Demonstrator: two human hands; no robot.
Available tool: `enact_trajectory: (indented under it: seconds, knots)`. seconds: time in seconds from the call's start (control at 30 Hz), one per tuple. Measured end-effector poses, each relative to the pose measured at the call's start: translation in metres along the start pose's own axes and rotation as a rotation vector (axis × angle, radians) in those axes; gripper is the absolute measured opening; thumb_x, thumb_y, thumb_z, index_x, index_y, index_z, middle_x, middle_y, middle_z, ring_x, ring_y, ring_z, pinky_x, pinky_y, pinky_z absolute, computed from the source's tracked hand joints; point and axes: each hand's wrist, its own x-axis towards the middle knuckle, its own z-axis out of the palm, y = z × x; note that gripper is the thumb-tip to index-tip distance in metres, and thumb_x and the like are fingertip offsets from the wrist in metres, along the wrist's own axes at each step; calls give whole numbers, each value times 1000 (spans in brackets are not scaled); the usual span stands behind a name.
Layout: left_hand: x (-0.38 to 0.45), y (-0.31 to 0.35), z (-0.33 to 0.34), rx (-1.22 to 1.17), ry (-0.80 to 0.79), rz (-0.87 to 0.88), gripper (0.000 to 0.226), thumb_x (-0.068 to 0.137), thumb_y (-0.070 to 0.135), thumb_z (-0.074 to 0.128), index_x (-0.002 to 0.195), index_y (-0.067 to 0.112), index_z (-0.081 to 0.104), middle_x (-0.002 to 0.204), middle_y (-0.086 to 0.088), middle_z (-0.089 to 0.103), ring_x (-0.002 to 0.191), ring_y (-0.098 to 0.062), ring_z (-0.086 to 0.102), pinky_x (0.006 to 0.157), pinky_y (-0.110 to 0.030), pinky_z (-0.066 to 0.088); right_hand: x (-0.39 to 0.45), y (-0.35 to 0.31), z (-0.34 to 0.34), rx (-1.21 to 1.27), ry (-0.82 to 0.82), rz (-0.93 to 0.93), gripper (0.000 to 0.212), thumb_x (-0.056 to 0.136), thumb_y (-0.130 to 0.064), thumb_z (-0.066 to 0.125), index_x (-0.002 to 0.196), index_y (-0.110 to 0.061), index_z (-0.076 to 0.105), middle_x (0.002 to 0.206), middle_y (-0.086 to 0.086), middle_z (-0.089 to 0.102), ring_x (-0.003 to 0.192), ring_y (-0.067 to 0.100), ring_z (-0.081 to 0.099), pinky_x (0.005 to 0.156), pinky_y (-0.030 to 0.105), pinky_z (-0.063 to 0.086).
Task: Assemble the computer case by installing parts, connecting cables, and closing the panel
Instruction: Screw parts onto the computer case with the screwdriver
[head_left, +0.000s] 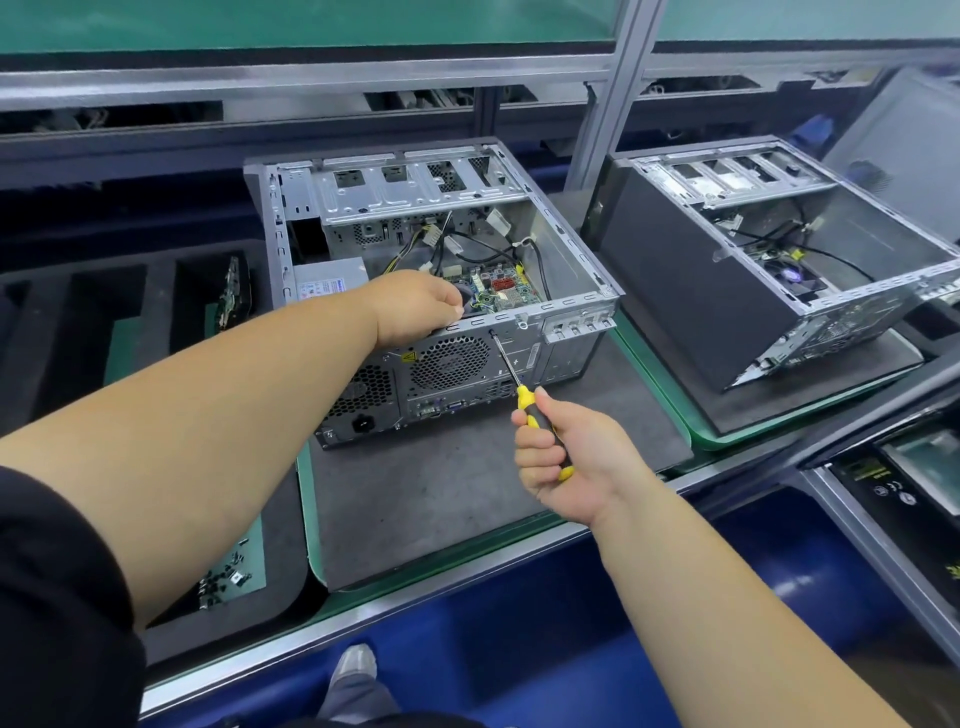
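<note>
Screw is being driven at the case (524, 358) rear, top edge beside the fan grille (449, 362). Screwdriver (511, 364) is being held in the right hand (558, 454), fingers wrapped tight round the yellow-black handle. Shaft long axis is running up and slightly left from the grip, tip seated at the rear flange; the screw itself is too small to make out. Left hand (415, 306) is being rested over the rim, fingers curled down inside near the motherboard (498, 291); what is being gripped there, if anything, can't be told. Right hand is nearer the fastener.

Case is lying on its side on a grey mat (441, 499), open side up, panel not yet fitted. Bare stamped steel, perforated vents, loose cables (467, 244) inside. Judged: fastening an internal part, early-to-mid task.
</note>
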Motion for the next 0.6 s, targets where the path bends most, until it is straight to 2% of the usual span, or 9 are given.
enact_trajectory:
  seconds: [0.13,0.3,0.37,0.43,0.47,0.5,0.53,0.6]
  knots:
    - [-1,1,-1,17,0,12,35,97,19,46,64,15,39,60,0,38,57,-18,34,63,-30,31,0,-4,-4,-62,-12,-9,39,104,-35,46,81,-7,60,51,-3,42,38,7,30,34,18,24]
    - [-2,3,-1,21,-7,22,31,99,18,45,69,13,42,62,-1,38,58,-18,34,66,-31,32,2,0,7,-441,252,-180,45,106,-40,44,79,-9,61,52,0,47,40,11,31,42,23,24]
    - [-2,3,-1,23,-3,26,30,99,17,44,70,12,42,61,-1,38,57,-18,34,65,-31,31,0,2,11,-791,401,-341,43,106,-41,42,81,-8,56,60,3,48,48,18,38,48,28,26]
    - [-2,3,0,26,2,27,30,98,16,44,69,12,41,60,0,38,57,-17,34,64,-31,31,0,8,9,-1374,613,-570,37,106,-43,40,88,-10,47,71,1,49,65,26,46,49,31,26]
    - [-1,2,0,23,6,27,30,98,17,45,68,13,41,60,0,39,58,-18,35,64,-30,32,-1,12,9,-1586,700,-662,33,106,-43,39,91,-14,41,76,-1,48,68,26,46,47,31,24]
    - [-1,1,0,17,10,24,31,98,17,45,67,14,41,62,0,39,59,-19,36,64,-30,33,-2,15,8,-1671,746,-742,30,105,-44,39,93,-17,39,79,-3,47,69,24,47,47,31,23]
    - [-1,0,1,16,13,23,32,98,18,45,67,14,41,63,-1,40,60,-19,36,64,-31,33,-1,18,6,-1665,743,-788,31,104,-45,41,92,-17,39,80,-4,49,70,23,48,48,31,25]
    - [0,-2,2,24,18,23,32,98,21,45,67,15,41,63,-2,40,62,-20,37,65,-31,34,4,16,3,-1360,622,-696,36,103,-47,43,87,-16,49,78,-3,57,70,23,51,55,33,36]
